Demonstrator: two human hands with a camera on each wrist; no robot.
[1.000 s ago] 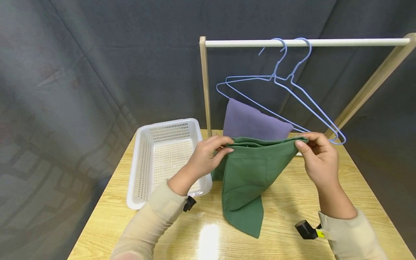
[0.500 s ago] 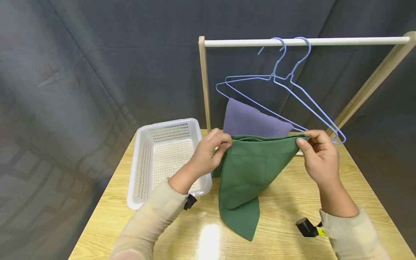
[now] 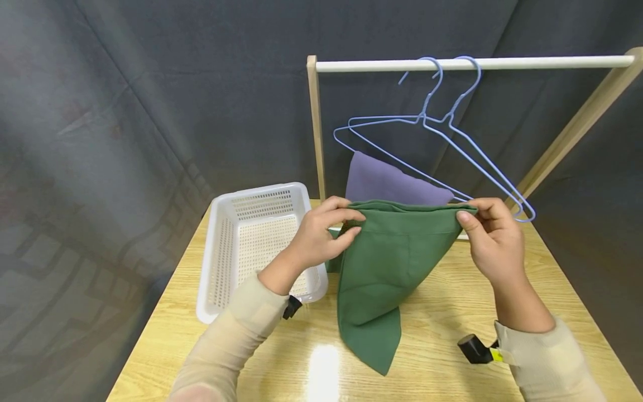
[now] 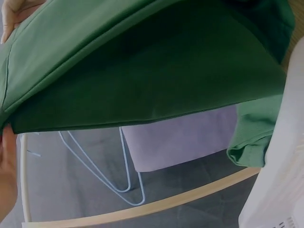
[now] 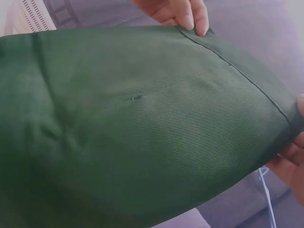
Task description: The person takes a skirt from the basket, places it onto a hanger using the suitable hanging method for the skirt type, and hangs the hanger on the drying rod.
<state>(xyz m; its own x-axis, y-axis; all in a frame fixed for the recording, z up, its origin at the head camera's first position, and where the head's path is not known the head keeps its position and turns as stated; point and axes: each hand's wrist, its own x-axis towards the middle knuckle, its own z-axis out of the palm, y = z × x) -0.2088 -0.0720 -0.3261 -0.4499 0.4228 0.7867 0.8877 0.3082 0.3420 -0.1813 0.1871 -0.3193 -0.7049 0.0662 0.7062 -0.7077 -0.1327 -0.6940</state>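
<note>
A green garment (image 3: 389,257) with a stitched band along its top edge hangs between my hands, its lower corner down near the table. At the left end of that edge, my left hand (image 3: 324,231) holds the cloth, thumb and one finger in front and other fingers behind. My right hand (image 3: 494,240) pinches the right end of the band between thumb and fingers. The left wrist view looks into the dark fold between the layers of the garment (image 4: 156,71), with a ribbed green end (image 4: 254,133) below. My left hand (image 5: 178,12) also appears in the right wrist view.
Behind the garment, blue wire hangers (image 3: 424,120) hang from a white rail (image 3: 372,66) on a wooden stand (image 3: 315,128). A purple cloth (image 3: 392,181) hangs over one hanger. To the left stands a white perforated basket (image 3: 205,268) on the wooden table (image 3: 281,357).
The top edge of the garment has risen slightly, and its lower corner has shifted a little left. My left thumb and front finger have spread apart at the cloth. The right hand has risen slightly.
</note>
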